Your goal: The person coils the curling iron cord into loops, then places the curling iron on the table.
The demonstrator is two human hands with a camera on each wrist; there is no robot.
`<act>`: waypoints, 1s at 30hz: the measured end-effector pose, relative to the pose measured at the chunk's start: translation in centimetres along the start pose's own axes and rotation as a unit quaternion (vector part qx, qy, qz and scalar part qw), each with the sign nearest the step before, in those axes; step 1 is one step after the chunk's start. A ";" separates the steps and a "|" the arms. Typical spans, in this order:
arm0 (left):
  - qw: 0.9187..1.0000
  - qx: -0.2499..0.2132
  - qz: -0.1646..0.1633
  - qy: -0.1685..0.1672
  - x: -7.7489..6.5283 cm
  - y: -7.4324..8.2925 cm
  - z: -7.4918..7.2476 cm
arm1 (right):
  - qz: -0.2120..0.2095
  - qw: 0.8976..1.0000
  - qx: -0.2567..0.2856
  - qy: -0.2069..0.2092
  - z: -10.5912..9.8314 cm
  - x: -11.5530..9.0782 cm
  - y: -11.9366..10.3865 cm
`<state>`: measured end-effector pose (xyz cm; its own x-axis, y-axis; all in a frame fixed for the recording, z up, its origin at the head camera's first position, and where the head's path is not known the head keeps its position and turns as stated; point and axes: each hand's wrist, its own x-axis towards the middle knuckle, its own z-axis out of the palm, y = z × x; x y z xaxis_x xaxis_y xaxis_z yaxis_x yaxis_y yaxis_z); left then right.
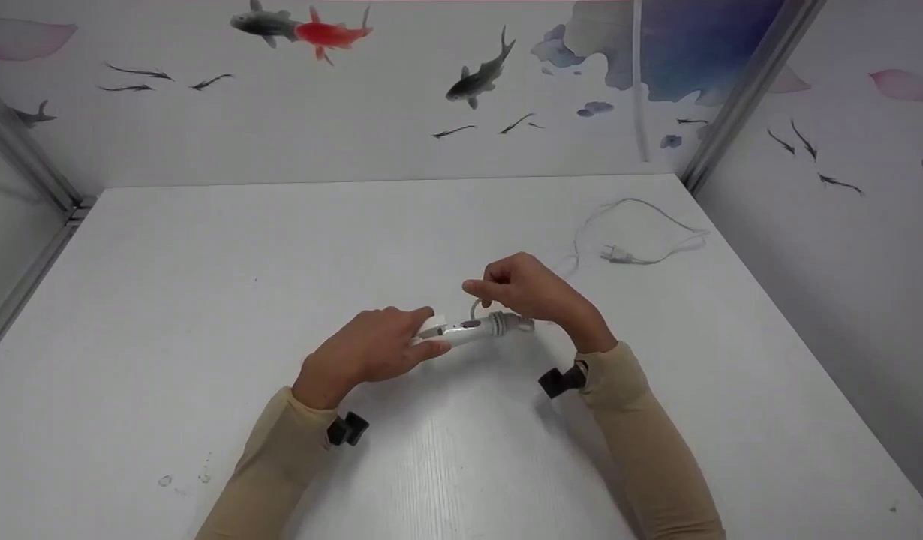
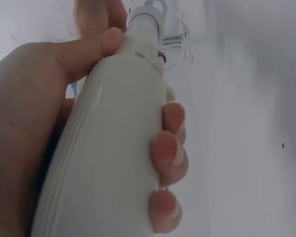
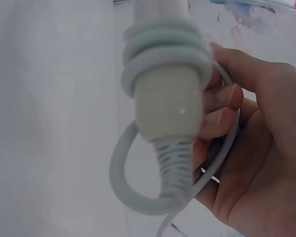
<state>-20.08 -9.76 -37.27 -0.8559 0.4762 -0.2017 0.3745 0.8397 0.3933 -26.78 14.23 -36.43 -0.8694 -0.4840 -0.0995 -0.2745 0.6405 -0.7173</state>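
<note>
White tabletop [image 1: 431, 480] | plug [image 1: 617, 255] and looped cord [image 1: 632, 199] on it (far right)

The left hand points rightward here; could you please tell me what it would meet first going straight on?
Probably the cord rising by the white appliance, then the right hand holding that cord, though depth is unclear.

Left fingers [image 2: 166, 154] — right fingers [image 3: 218, 101] — curled

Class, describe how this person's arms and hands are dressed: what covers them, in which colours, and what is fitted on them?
The left hand and right hand are bare, without gloves. The left sleeve and right sleeve are plain tan and long, ending near the wrists. A small, blocky black device sits at each cuff.
</note>
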 end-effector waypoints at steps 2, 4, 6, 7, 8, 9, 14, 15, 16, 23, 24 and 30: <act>1.000 0.004 -0.009 0.017 0.0 -0.5 -0.2 | -0.008 1.000 0.002 0.007 -0.1 -0.3 -0.5; 0.999 0.004 -0.025 0.031 -0.1 -0.9 -0.6 | -0.018 1.000 0.005 0.010 -0.1 -0.4 -0.9; 0.998 0.001 -0.036 0.044 -0.3 -1.3 -0.9 | -0.030 0.999 0.013 0.006 -0.1 -0.4 -1.1; 0.998 0.000 -0.041 0.049 -0.3 -1.5 -1.1 | -0.035 0.999 0.016 0.003 -0.1 -0.4 -1.1; 0.998 0.000 -0.046 0.052 -0.3 -1.6 -1.2 | -0.040 0.999 0.020 -0.003 -0.1 -0.3 -1.1; 0.997 0.001 -0.050 0.055 -0.4 -1.7 -1.3 | -0.045 0.999 0.025 -0.010 -0.2 -0.3 -1.0; 0.995 0.009 -0.071 0.068 -0.4 -1.7 -1.6 | -0.066 0.994 0.052 -0.075 -0.2 -0.2 -0.2; 0.995 0.011 -0.073 0.071 -0.4 -1.7 -1.6 | -0.070 0.992 0.056 -0.091 -0.2 -0.2 0.1; 0.995 0.014 -0.072 0.073 -0.4 -1.6 -1.6 | -0.072 0.990 0.056 -0.105 -0.1 -0.1 0.3; 0.995 0.039 -0.060 0.074 -0.5 -1.3 -1.6 | -0.039 0.984 0.026 -0.171 0.5 0.9 2.5; 0.995 0.038 -0.060 0.075 -0.5 -1.3 -1.6 | -0.029 0.983 0.025 -0.177 0.5 1.1 2.9; 0.995 0.029 -0.050 0.085 -0.7 -1.2 -1.7 | -0.006 0.980 0.049 -0.193 0.7 1.8 4.6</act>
<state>-20.53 -11.53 -36.03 -0.9361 0.3424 -0.0802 0.3002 0.8967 0.3253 -29.35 15.94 -40.40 -0.6408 -0.6927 -0.3310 -0.2256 0.5820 -0.7813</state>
